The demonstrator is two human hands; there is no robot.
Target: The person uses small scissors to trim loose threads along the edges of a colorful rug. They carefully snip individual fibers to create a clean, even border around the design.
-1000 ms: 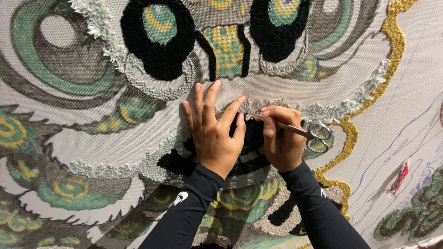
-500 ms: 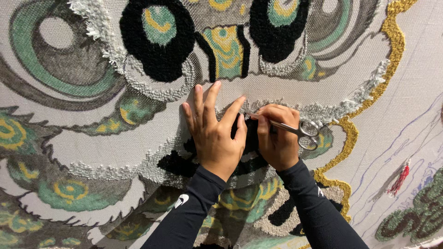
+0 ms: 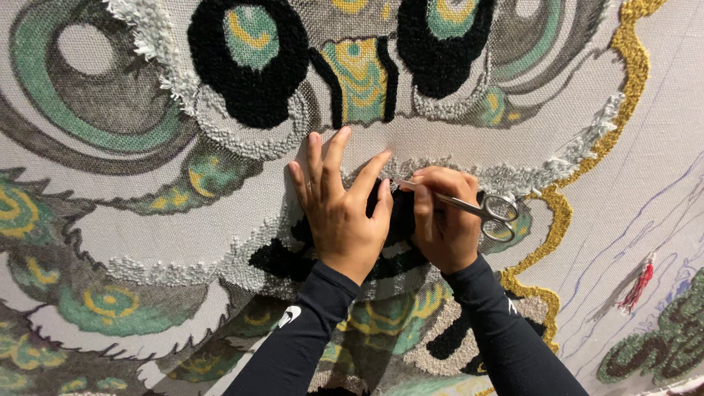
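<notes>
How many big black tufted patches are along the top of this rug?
2: one black patch upper left of centre, the other upper right, above the right hand holding scissors. More may lie out of frame.

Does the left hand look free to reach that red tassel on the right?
Probably not easily: the left hand lies flat on the rug, and the right hand with scissors sits between it and the red tassel.

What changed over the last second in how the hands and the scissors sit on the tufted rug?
Little. The right hand shifted slightly left, bringing the small scissors closer to the left hand, with the blade tips now near its index finger. The left hand stayed pressed flat with fingers spread on the tufted rug; the grip on the scissors is unchanged.
</notes>
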